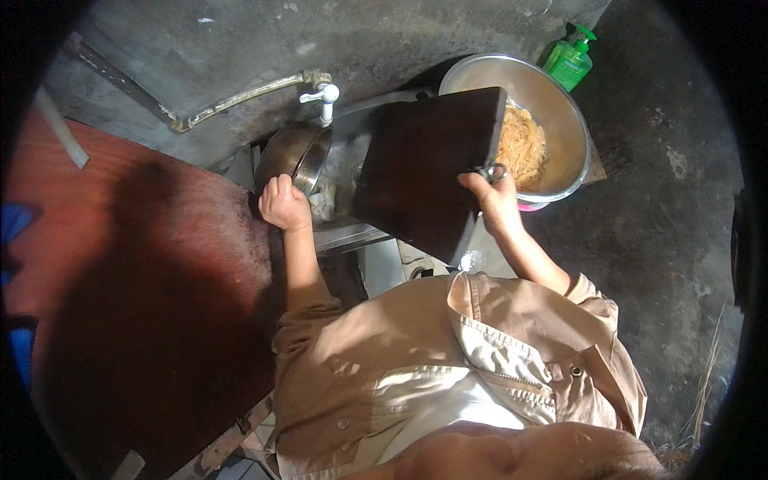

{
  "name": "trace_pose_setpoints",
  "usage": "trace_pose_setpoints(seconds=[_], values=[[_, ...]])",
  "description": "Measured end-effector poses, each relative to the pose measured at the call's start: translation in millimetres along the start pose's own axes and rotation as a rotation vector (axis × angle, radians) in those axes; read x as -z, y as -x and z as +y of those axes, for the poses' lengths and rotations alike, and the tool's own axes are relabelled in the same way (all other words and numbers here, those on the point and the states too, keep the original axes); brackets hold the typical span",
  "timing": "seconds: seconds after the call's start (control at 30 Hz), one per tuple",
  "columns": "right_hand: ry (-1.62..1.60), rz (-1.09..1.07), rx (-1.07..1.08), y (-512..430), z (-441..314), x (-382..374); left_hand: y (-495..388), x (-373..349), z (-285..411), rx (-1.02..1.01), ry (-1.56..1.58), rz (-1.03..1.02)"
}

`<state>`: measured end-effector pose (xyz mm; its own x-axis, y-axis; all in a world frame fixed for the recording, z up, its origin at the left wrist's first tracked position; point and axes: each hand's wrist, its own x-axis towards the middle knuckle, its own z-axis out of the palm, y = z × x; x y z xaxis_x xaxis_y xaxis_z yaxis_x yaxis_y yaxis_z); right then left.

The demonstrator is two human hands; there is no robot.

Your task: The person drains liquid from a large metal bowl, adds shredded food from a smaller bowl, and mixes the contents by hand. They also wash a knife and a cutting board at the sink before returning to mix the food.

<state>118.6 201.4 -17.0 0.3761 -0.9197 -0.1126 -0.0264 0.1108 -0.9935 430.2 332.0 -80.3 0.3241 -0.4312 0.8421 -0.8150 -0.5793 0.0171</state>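
My left hand (284, 203) is closed on the rim of a metal bowl (287, 150), which stands tilted in the sink (345, 231) below the tap. With my right hand (498, 201) I hold a dark rectangular board (429, 168) by its right edge, beside a small metal ring (495, 172). The board slants over the right part of the sink and hides much of it. A pale crumpled thing (324, 201), perhaps a cloth, lies in the sink close to the bowl.
A white tap (324, 99) on a wall pipe (246, 99) overhangs the sink. At right, a large metal basin (573, 132) holds shredded orange-yellow food (523, 147). Behind it stands a green pump bottle (569, 63). A reddish tabletop (210, 216) adjoins the sink on the left.
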Motion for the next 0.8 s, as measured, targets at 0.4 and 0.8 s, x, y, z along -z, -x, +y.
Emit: trace_pose_setpoints(seconds=[0.4,0.8], values=[[0.134,0.053,0.127,-7.3,89.0,-88.8,-18.3,74.3,19.0,0.092,0.067,0.084],[-0.148,-0.501,-0.322,-13.1,76.1,-47.8,-20.3,153.3,38.7,0.338,0.3,0.211]])
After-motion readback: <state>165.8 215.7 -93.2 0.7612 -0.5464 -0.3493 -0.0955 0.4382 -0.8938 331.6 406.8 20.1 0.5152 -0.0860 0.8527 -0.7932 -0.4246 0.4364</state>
